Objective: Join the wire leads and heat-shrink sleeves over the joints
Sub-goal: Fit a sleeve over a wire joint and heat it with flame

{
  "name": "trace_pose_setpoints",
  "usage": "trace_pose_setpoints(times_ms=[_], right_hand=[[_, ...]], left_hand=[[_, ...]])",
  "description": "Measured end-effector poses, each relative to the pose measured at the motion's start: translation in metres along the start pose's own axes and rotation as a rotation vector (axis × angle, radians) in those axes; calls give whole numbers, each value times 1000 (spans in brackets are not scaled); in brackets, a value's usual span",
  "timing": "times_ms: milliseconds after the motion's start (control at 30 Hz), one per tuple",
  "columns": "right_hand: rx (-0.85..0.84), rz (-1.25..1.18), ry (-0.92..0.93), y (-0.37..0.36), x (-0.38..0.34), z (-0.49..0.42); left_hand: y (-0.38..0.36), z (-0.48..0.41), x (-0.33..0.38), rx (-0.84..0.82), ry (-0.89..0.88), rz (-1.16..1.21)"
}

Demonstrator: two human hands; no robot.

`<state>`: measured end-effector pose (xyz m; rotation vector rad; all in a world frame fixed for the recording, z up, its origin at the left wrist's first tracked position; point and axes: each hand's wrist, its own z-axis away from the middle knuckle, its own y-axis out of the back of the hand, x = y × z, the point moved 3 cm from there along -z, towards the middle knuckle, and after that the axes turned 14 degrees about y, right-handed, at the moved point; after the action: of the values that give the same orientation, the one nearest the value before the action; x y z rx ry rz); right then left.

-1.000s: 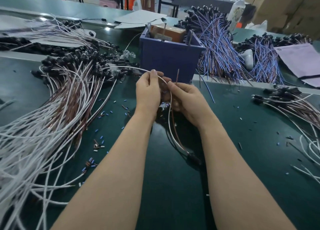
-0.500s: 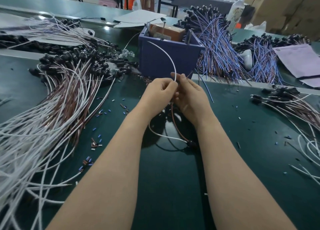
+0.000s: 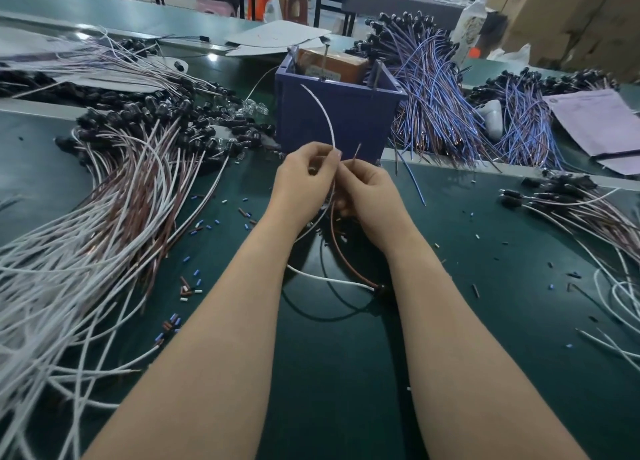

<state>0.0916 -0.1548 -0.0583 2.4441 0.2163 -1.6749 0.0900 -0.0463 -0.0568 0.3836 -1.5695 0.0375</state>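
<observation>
A green bench (image 3: 346, 373) strewn with wire bundles (image 3: 114, 210), cartons (image 3: 571, 16) behind.

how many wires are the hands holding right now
2. A white wire pinched by the left hand, arcing up before the blue bin; a brown wire held by the right hand, tip pointing up. More may be hidden inside the hands.

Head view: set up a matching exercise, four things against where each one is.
Things:
1. white wire
2. brown wire
3. blue bin
4. lilac paper

Places:
A. at the far right
B. pinched in the left hand
C. just behind both hands
D. held in the right hand

Pairs: 1-B, 2-D, 3-C, 4-A.
</observation>
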Motion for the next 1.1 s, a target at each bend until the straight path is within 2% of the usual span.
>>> trace_pose_setpoints(times_ms=[67,167,267,333,433,533,667,767,833,1000,1100], right_hand=[[-5,18,-3,-2,-1,0],[37,-96,-43,-1,0,-1],[118,-201,-90,4,2,-3],[160,-250,-111,6,2,-4],[206,-395,-179,7,2,-3],[145,-449,-220,5,3,-3],[114,-256,-209,1,2,-4],[58,124,-227,7,-4,-5],[-83,378,-241,10,-13,-2],[-604,845,-276,2,-38,13],[-753,1024,-274,-11,-41,20]], left_hand=[[1,1,2,-10,-11,40],[5,5,8,5,-28,159],[6,11,13,-104,-12,331],[5,12,14,-117,-19,329],[8,7,11,-36,-18,252],[8,3,5,-2,31,219],[5,-1,-1,4,83,149],[6,-4,-4,30,117,128],[7,-6,-6,36,152,132],[8,-6,-5,42,185,168],[8,-4,-4,38,187,188]])
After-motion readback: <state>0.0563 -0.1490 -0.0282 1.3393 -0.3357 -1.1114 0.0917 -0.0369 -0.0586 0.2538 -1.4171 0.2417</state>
